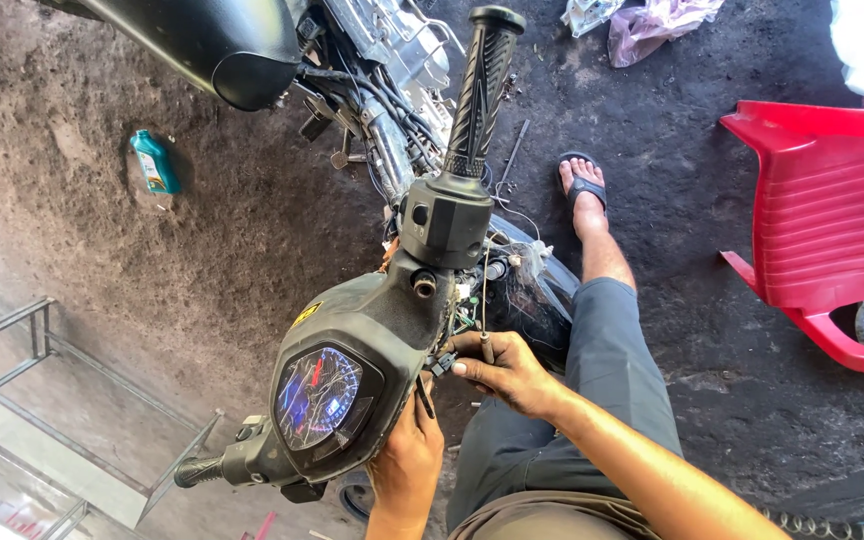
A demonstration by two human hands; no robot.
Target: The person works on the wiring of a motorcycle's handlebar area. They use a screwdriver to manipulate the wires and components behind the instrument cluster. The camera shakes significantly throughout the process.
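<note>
- view: head camera, looking down on a motorcycle handlebar unit (372, 340) with its cover and speedometer (317, 395).
- right hand (507, 372): fingers curled, thumb and forefinger pinching a thin cable (485, 300) at its metal end, just beside the open right side of the handlebar unit.
- cable runs up from the pinch toward the switch housing (447, 215) below the right grip (482, 85).
- small connector (442, 363) with wires sits touching the right hand's fingertips.
- left hand (407, 460): pressed against the lower edge of the handlebar unit, fingers wrapped up behind it; fingertips hidden, so cannot tell what they touch.
- left grip (197, 470) points lower left, well apart from both hands.
- person's leg in grey trousers, foot in a sandal (582, 185) on the dark dirt floor.
- red plastic chair (832, 230) at right, tipped.
- teal oil bottle (155, 162) lies on the floor, upper left, well apart.
- metal frame (32, 400) at lower left.
</note>
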